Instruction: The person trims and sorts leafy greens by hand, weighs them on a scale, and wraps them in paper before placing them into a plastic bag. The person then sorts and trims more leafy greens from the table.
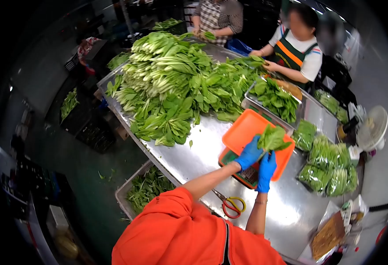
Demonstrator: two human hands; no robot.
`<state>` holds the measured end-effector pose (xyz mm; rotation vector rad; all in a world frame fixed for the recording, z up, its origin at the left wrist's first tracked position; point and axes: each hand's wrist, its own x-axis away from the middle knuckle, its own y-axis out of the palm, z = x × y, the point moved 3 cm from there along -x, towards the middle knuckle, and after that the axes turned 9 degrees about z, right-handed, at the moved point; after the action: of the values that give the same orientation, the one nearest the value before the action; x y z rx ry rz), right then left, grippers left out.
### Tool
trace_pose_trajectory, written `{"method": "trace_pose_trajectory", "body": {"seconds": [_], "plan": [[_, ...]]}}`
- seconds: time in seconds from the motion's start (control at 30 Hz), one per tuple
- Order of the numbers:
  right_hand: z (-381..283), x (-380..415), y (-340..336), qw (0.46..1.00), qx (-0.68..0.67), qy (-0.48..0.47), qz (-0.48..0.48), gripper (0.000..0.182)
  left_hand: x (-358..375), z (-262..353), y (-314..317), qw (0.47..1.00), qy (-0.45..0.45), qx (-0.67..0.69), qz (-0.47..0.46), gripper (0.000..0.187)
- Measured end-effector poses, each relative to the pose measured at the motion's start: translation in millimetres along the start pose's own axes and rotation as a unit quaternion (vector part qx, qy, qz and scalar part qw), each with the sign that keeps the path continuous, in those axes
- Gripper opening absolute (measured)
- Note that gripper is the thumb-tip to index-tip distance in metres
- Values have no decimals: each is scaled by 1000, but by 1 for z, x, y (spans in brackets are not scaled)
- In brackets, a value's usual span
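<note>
A small bunch of leafy greens [273, 138] is held above a shallow orange tray [242, 126]. My left hand [249, 155], in a blue glove, is closed around the left side of the bunch near its stems. From below and to the right, my right hand [266, 170], also gloved in blue, pinches the stem end. The tray rests tilted over what looks like a green-and-orange base, partly hidden by my hands. Red-and-yellow-handled scissors [232, 206] lie on the metal table [203, 154] near my body.
A large heap of leafy greens [167, 75] covers the table's far left. Bagged greens [328, 165], a metal tray of leaves [278, 99] and a fan [372, 128] stand right. Two people work across the table. A crate of leaves [147, 187] sits below the left edge.
</note>
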<state>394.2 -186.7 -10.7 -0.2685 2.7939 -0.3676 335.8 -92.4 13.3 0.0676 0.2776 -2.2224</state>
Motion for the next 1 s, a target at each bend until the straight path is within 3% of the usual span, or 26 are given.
{"method": "trace_pose_trajectory", "body": {"seconds": [0.1, 0.17, 0.2, 0.23, 0.27, 0.3, 0.37, 0.43, 0.5, 0.57, 0.63, 0.7, 0.8, 0.9, 1.0], "plan": [[-21, 5, -26, 997, 51, -33, 53, 34, 7, 10, 9, 999, 46, 1, 0, 48], [-18, 4, -25, 996, 74, -29, 37, 32, 9, 12, 11, 977, 128, -168, 5, 48], [-16, 7, -24, 989, 148, -6, -15, 30, 2, 4, 15, 935, 63, -338, -86, 47], [-15, 4, -24, 973, 220, 10, -65, 27, 8, 2, 13, 937, 61, -333, -83, 47], [1, 2, -27, 971, 212, -112, 1, 23, 7, 1, 12, 947, 56, -308, -66, 47], [6, 3, -30, 983, 161, -79, 50, 20, 3, -2, 6, 955, 52, -288, -51, 46], [-14, 9, -43, 983, 178, -46, 22, 17, 9, -18, -8, 966, 76, -246, -10, 49], [-34, 16, -47, 990, 135, -38, 17, 16, 8, -22, -41, 957, 177, -213, 86, 53], [-47, 33, -39, 995, 93, -29, 9, 15, -8, -28, -92, 956, 219, -138, 137, 56], [-57, 59, -13, 991, -14, 9, -130, 14, -37, -58, -146, 935, 242, -132, 222, 55], [-63, 85, 16, 965, -24, 43, -257, 15, -64, -29, -215, 928, 192, -220, 230, 55], [-42, 110, 44, 944, -20, 106, -311, 16, -92, -17, -268, 879, 204, -313, 296, 57], [-31, 134, 75, 904, -46, 168, -392, 18, -157, -14, -340, 844, 147, -422, 297, 76], [-30, 141, 97, 897, -32, 170, -407, 17, -218, -13, -391, 815, 60, -520, 249, 106], [-25, 141, 113, 901, -26, 172, -399, 19, -265, -19, -418, 804, 7, -561, 197, 122]]}}
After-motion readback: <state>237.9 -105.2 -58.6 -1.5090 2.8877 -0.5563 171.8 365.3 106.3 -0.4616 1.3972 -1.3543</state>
